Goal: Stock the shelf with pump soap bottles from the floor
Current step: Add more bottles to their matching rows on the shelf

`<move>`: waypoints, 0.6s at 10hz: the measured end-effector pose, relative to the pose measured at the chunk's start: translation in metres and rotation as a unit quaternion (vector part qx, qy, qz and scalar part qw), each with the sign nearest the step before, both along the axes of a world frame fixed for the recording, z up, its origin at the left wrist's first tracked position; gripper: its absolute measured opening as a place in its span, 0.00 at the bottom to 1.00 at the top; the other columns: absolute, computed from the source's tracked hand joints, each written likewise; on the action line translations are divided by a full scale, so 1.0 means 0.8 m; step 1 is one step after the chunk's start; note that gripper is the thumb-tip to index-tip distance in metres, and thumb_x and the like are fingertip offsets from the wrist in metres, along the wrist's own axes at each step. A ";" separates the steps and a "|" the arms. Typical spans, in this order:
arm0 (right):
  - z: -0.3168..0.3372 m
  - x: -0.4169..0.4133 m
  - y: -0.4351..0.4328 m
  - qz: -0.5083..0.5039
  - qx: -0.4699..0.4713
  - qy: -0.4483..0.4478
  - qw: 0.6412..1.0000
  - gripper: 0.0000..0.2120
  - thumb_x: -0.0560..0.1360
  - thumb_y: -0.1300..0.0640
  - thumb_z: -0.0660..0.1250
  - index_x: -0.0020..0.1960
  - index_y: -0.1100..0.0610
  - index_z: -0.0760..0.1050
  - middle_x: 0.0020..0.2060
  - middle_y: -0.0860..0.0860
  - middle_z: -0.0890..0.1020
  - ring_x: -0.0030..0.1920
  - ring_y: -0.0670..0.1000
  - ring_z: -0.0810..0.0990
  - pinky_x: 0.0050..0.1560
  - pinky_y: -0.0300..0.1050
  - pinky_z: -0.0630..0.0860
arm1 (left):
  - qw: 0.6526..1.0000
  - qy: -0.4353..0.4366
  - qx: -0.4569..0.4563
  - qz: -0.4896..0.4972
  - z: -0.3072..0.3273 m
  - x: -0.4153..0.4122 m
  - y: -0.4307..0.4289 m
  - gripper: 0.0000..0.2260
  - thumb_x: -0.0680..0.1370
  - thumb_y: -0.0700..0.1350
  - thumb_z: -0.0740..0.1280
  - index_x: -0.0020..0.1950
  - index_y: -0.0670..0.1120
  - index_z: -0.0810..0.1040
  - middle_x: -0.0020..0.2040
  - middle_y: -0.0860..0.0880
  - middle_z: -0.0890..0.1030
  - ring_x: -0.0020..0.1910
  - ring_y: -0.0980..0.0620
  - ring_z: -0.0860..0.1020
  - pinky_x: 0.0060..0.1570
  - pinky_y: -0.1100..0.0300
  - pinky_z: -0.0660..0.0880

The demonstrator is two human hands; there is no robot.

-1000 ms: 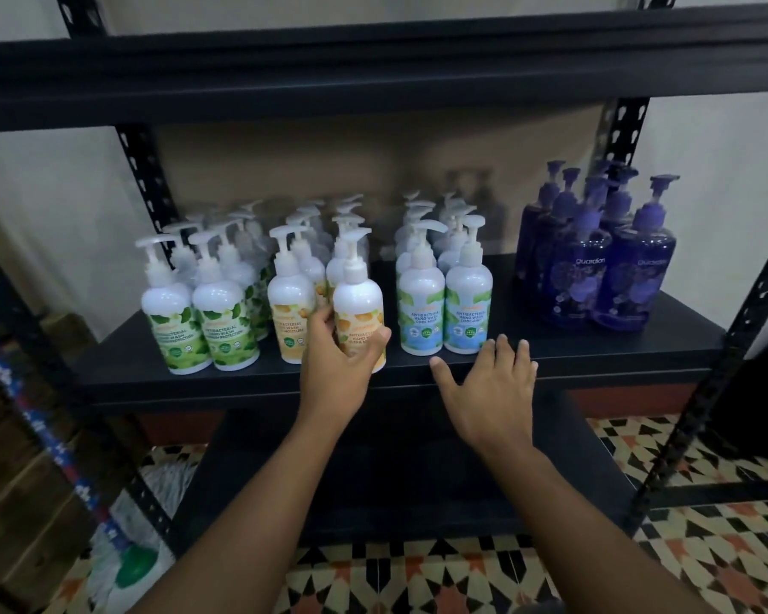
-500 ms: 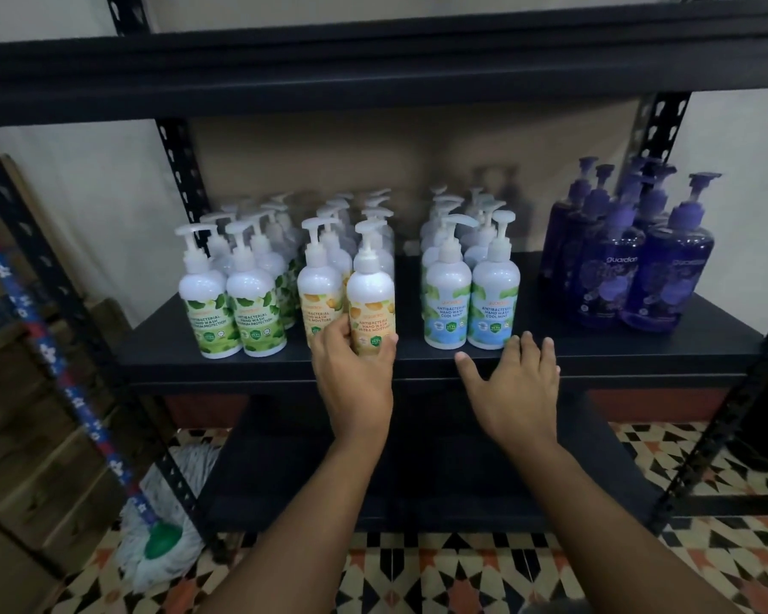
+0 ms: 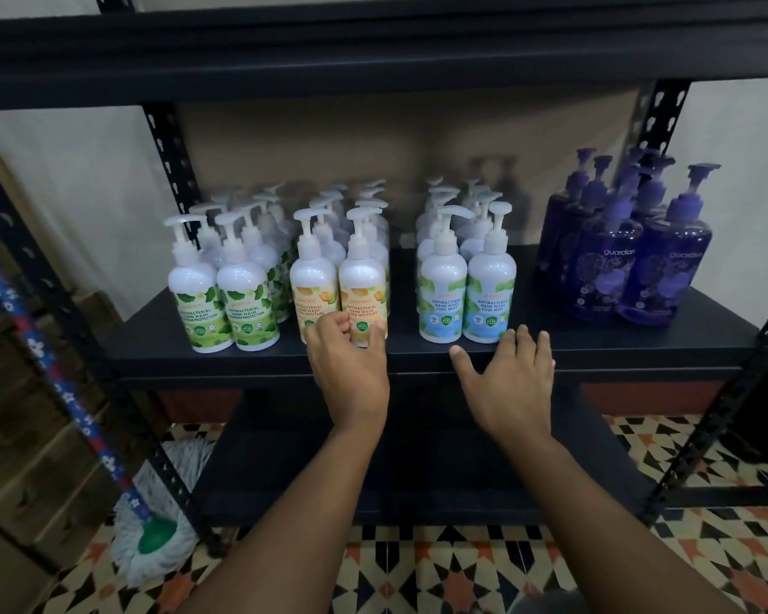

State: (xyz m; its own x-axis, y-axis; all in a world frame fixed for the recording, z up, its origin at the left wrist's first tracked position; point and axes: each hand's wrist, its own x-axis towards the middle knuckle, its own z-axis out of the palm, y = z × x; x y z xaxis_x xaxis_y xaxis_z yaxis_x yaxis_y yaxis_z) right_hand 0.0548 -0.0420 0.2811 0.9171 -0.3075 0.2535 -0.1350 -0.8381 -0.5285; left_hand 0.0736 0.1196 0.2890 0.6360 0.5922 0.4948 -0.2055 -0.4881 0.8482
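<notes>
Gripping the white orange-labelled pump soap bottle point(image 3: 362, 289) low on its body with the left hand point(image 3: 349, 367), fingers hiding the label's bottom; standing upright at the front edge of the black metal shelf point(image 3: 550, 347). Resting the right hand point(image 3: 508, 385) open and empty on that edge, just below the blue-labelled bottles point(image 3: 466, 288). Blurring behind, further white rows and dark purple bottles point(image 3: 630, 259) overlapping, count unclear.

Two hands are seen: the left hand point(image 3: 349, 370) and the right hand point(image 3: 508, 383). Beyond the fingers point(image 3: 334, 323), four groups of pump bottles are counted, each with two bottles in front: green-label point(image 3: 202, 299), orange-label point(image 3: 363, 285), blue-label point(image 3: 443, 294), purple point(image 3: 666, 277). Rear rows cannot be counted exactly.
</notes>
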 end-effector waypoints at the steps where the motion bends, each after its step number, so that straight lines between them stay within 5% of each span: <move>1: 0.000 0.000 0.000 -0.001 0.001 -0.002 1.000 0.43 0.79 0.33 0.56 0.81 0.63 0.54 0.81 0.57 0.54 0.82 0.57 0.43 0.80 0.57 0.45 | 1.000 -0.001 0.004 -0.002 0.001 -0.001 0.001 0.18 0.73 0.45 0.78 0.58 0.42 0.76 0.54 0.52 0.71 0.52 0.48 0.78 0.55 0.51 0.79; 4: 0.000 0.001 -0.002 0.001 0.004 -0.012 1.000 0.42 0.79 0.33 0.58 0.80 0.63 0.56 0.81 0.57 0.55 0.81 0.57 0.44 0.80 0.57 0.46 | 0.999 0.018 0.034 -0.037 0.003 -0.024 0.014 0.21 0.72 0.48 0.79 0.59 0.43 0.76 0.55 0.52 0.72 0.53 0.54 0.75 0.51 0.63 0.71; 6: 0.013 -0.010 0.011 0.001 0.087 -0.097 0.991 0.38 0.79 0.40 0.65 0.79 0.62 0.59 0.79 0.59 0.59 0.80 0.59 0.52 0.79 0.60 0.55 | 0.997 0.026 0.071 0.001 -0.007 -0.048 0.070 0.18 0.74 0.52 0.75 0.58 0.45 0.76 0.55 0.52 0.73 0.59 0.50 0.75 0.60 0.50 0.75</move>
